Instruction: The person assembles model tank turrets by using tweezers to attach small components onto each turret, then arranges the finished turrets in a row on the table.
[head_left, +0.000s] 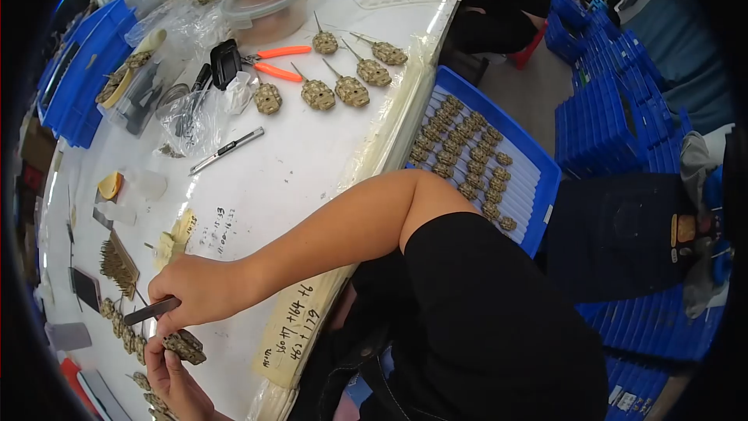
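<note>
My right hand [204,288] is closed around a dark, slim flat tool [150,311], whose exact kind I cannot make out. Just below it, my left hand [178,386] pinches a small mottled olive-brown model piece [187,347] between thumb and fingers. The tool's end reaches out to the left above that piece. Similar mottled pieces [128,337] lie in a row beside my left hand. Near my right hand are a bristly block of thin brown pins [117,265] and a crumpled yellowish wad [166,248].
Orange-handled pliers [280,62], a cutter knife [227,150] and several mottled pieces on pins [352,92] lie farther up the white table [296,156]. A blue tray [549,214] of pieces stands to the right. Another person [506,0] sits beyond, near stacked blue crates [604,132].
</note>
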### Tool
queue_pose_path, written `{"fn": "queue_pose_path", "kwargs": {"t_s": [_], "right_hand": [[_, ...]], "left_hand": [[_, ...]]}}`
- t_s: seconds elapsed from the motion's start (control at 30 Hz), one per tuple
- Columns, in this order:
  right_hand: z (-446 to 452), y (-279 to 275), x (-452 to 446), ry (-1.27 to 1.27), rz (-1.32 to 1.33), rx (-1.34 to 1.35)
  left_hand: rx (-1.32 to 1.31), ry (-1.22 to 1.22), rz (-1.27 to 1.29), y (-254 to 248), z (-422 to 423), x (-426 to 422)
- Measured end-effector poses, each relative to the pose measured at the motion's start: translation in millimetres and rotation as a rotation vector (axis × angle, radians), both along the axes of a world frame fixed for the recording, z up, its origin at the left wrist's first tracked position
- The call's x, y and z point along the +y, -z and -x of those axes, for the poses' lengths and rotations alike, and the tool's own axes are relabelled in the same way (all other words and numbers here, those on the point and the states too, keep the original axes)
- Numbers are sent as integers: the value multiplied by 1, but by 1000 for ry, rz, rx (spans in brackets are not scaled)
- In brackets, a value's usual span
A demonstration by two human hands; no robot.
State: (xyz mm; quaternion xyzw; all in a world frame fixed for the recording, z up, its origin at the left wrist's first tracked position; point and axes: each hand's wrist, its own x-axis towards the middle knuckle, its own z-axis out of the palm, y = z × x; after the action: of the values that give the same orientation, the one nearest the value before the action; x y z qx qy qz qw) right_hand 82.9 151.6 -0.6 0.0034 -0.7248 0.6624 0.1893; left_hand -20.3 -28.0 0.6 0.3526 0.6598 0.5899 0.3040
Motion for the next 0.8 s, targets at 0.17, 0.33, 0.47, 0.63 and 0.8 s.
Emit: {"fn": "queue_pose_path", "kwargs": {"t_s": [0.17, 0.33, 0.47, 0.63, 0.8], "right_hand": [[4, 3, 1, 2, -64, 16], [7, 2, 1, -82, 57, -24], [3, -5, 4, -177, 211, -127], [5, -10, 2, -168, 244, -151], [5, -21, -6, -224, 534, -322]], "left_hand": [[8, -74, 26, -7, -11, 1], [21, -127, 33, -14, -16, 5], [-7, -142, 11, -15, -21, 9], [-214, -104, -35, -18, -17, 9], [-710, 117, -186, -13, 2, 3]]}}
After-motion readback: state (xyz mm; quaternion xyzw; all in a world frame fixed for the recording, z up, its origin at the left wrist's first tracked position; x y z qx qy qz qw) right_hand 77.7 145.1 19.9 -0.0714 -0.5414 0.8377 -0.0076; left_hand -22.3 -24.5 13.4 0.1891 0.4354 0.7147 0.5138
